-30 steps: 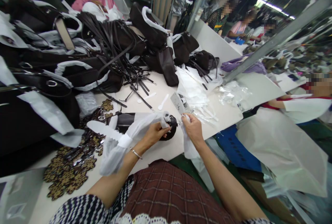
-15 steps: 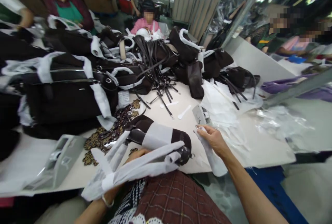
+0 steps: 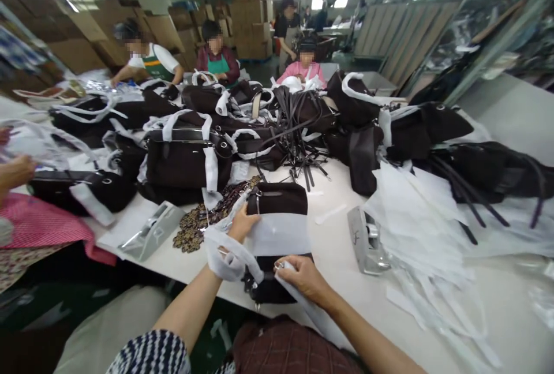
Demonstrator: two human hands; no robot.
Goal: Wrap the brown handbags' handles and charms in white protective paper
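Bag (image 3: 280, 198) lying on counter (image 3: 331, 250), near end reaching front edge; hard pull risking sliding it off. Right hand (image 3: 305, 279) pinching strip (image 3: 318, 313), its tail trailing under forearm, so maybe snagging or tearing. Wrapped handle (image 3: 227, 258) looping about left wrist, possibly dragging bag along. Left hand (image 3: 242, 225) touching bag's left side; cannot tell whether grip is closing. Versus earlier: bag now pointing away instead of lying crosswise, right hand working over it instead of apart, left hand showing more.
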